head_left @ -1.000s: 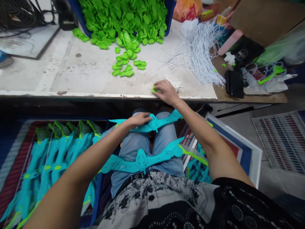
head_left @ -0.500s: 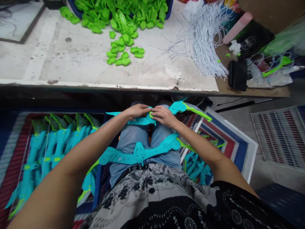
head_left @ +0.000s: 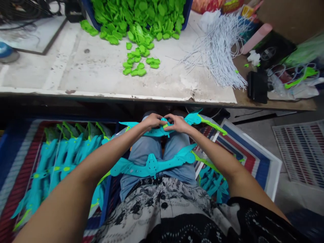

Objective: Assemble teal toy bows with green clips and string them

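**While Ten Fingers Crowd One Hub, a Second Frame Waits Bare**

Where the hands meet above the lap, a small green piece (head_left: pixel 165 126) shows between the fingertips, at the hub of the far turquoise frame (head_left: pixel 154 132). The right hand (head_left: pixel 178 124) appears to pinch it between thumb and finger; the left hand (head_left: pixel 153 121) is curled over the frame just beside it. Whether the piece is fully seated, I cannot tell.

The near frame (head_left: pixel 152 165) lies across the thighs, its perforated hub showing no green cap. The turquoise frames in the left crate (head_left: pixel 67 150) carry green spots at mid-length — finished in that respect, I judge. Plenty of loose caps are left: a heap (head_left: pixel 138 18) fills the blue bin and spills onto the worn, chipped white tabletop (head_left: pixel 101 74).

The frames look like moulded plastic — winged, tapering, smooth — while the white cords (head_left: pixel 215 54) fan out thin and limp.
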### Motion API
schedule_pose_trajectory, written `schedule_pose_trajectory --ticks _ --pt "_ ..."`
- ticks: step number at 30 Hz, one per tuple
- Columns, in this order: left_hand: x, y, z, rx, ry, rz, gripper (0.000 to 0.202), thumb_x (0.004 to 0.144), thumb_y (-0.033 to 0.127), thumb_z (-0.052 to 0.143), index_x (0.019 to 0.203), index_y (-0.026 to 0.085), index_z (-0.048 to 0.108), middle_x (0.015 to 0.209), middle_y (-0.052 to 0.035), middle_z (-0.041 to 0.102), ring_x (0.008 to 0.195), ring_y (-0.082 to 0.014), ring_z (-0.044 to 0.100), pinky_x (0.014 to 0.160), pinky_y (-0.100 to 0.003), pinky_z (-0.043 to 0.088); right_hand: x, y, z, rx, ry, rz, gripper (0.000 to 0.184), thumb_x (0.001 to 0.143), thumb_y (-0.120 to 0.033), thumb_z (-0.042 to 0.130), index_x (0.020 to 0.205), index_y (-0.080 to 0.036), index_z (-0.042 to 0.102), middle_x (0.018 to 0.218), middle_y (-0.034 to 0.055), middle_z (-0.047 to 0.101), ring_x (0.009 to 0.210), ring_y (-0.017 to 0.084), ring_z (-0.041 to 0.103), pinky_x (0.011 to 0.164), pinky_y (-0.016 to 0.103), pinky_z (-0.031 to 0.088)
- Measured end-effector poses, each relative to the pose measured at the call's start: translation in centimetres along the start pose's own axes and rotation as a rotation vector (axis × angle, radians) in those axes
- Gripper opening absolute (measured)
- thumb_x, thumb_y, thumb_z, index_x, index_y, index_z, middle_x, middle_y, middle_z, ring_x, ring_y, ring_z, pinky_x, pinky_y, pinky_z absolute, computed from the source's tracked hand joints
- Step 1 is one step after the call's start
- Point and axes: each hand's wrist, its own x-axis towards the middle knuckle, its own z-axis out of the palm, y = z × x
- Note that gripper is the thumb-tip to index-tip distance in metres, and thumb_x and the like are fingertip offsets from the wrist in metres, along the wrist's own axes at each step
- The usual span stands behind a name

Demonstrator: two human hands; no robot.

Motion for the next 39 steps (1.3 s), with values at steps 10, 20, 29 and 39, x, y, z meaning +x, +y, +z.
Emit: schedule_pose_trajectory --ticks 10,20,29,39 --pt "-0.6 0.2 0.2 0.192 0.084 0.085 0.025 0.068 0.033 0.073 0.083 0.014 0.069 0.060 0.0016 0.059 0.054 -0.0121 0.052 0.048 -0.022 0.035 3.5 -4.8 -4.2 -0.334 0.053 -0.235 0.021 0.081 -0.037 0.061 0.093 -0.021 0.068 0.083 0.0051 0.069 0.080 0.022 0.063 0.067 0.030 0.044" --pt "-9.4 -4.4 1.6 0.532 0.444 0.565 0.038 0.093 0.041 0.044 0.117 0.015 0.059 0.111 -0.0121 0.064 0.106 -0.0231 0.058 0.093 -0.035 0.044 20.4 -9.5 -5.1 -0.234 0.633 -0.226 0.044 0.088 -0.052 0.053 0.110 -0.015 0.054 0.113 0.0162 0.054 0.119 0.036 0.042 0.099 0.056 0.034" --pt "-16.8 -11.9 5.1 0.890 0.127 0.398 0.075 0.077 0.034 0.068 0.142 0.013 0.035 0.130 -0.0209 0.049 0.117 -0.0343 0.049 0.095 -0.047 0.043 11.0 -3.3 -6.5 0.001 0.619 -0.377 0.038 0.090 -0.046 0.045 0.112 -0.017 0.056 0.103 0.0065 0.055 0.097 0.019 0.057 0.089 0.038 0.046" --pt "-12.6 -8.7 5.0 0.613 -0.016 0.064 0.074 0.069 0.047 0.069 0.131 0.012 0.050 0.095 -0.0113 0.068 0.091 -0.0294 0.063 0.076 -0.034 0.046 -10.4 0.4 -2.2 0.162 0.559 -0.306 0.026 0.079 -0.041 0.066 0.098 -0.023 0.066 0.101 0.0068 0.066 0.096 0.023 0.063 0.085 0.039 0.052"
